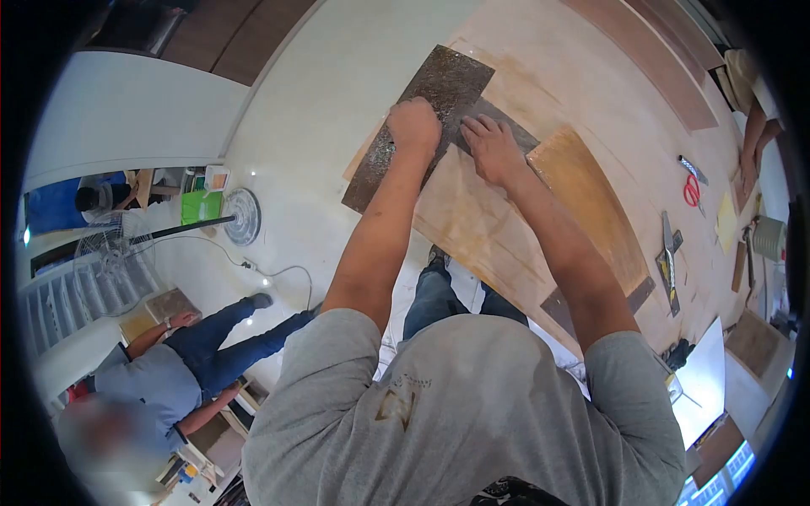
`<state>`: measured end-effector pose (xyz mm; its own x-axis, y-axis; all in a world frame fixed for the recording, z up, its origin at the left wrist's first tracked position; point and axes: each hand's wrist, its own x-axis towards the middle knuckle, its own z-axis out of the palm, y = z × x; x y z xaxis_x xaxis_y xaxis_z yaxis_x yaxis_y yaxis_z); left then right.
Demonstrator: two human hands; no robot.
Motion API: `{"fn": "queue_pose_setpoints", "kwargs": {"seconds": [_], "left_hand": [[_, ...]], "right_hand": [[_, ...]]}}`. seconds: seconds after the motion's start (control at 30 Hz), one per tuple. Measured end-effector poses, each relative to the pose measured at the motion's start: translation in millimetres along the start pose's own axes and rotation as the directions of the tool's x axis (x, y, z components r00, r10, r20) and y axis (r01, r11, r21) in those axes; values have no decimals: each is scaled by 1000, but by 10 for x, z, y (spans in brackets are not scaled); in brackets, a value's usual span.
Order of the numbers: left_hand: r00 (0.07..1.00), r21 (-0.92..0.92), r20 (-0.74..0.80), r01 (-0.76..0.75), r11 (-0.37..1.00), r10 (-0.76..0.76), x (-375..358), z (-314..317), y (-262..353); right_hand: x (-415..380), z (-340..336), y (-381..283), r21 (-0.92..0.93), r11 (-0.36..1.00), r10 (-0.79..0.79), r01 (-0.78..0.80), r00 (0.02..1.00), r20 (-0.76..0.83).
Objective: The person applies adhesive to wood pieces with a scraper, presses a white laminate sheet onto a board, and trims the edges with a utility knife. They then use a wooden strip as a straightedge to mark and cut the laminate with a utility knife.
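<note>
A dark brown board (451, 76) with a wet, glossy coating lies at a slant over the table's left edge. On top of it my left hand (413, 128) is closed, and whatever its fingers hold, if anything, is hidden. My right hand (492, 148) rests with fingers stretched out on a dark grey strip (506, 116) that meets the brown board. Beside my right forearm is a curved, yellow-brown sheet (582, 198) with a shiny surface.
Red-handled scissors (692, 191) and a long metal blade (668, 253) lie on the table's right side. Long panels (650, 59) stand at the back. Another person (160, 354) sits at lower left near a fan (114, 249); someone's arm (751, 152) shows at far right.
</note>
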<state>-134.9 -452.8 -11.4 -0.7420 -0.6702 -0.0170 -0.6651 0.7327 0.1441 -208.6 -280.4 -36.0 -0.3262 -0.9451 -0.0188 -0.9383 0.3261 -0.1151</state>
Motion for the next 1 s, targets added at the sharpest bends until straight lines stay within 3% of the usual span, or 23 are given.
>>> {"fn": "queue_pose_setpoints", "kwargs": {"seconds": [0.13, 0.23, 0.33, 0.43, 0.53, 0.6, 0.67, 0.8, 0.87, 1.0], "left_hand": [[972, 51, -13, -232, 971, 233, -190, 69, 7], [892, 4, 27, -451, 892, 451, -448, 141, -60], [822, -76, -26, -570, 818, 569, -759, 110, -135], [764, -152, 23, -635, 758, 645, -879, -48, -319], [858, -77, 90, -499, 863, 505, -513, -293, -451], [912, -40, -29, -410, 911, 409, -132, -439, -355], [856, -85, -192, -502, 861, 481, 241, -286, -289], [792, -84, -83, -610, 788, 605, 494, -44, -201], [799, -66, 49, -596, 800, 599, 305, -111, -215], [740, -53, 89, -665, 745, 667, -306, -80, -615]], "right_hand": [[70, 55, 63, 85, 996, -23, 21, 999, 32], [75, -11, 92, 79, 996, -41, 35, 996, 74], [97, 43, 123, 78, 996, -46, 40, 996, 77], [144, 15, 146, 108, 994, -32, 16, 988, 150], [178, -20, 149, 173, 984, 0, -35, 980, 197], [150, -45, 130, 166, 986, -18, -10, 987, 162], [121, -32, 118, 152, 988, -25, 4, 990, 141], [117, 72, 134, 93, 996, -20, 10, 994, 109], [87, 170, 133, 76, 997, -19, 11, 994, 105], [97, 136, 128, 79, 997, -11, 2, 993, 120]]}}
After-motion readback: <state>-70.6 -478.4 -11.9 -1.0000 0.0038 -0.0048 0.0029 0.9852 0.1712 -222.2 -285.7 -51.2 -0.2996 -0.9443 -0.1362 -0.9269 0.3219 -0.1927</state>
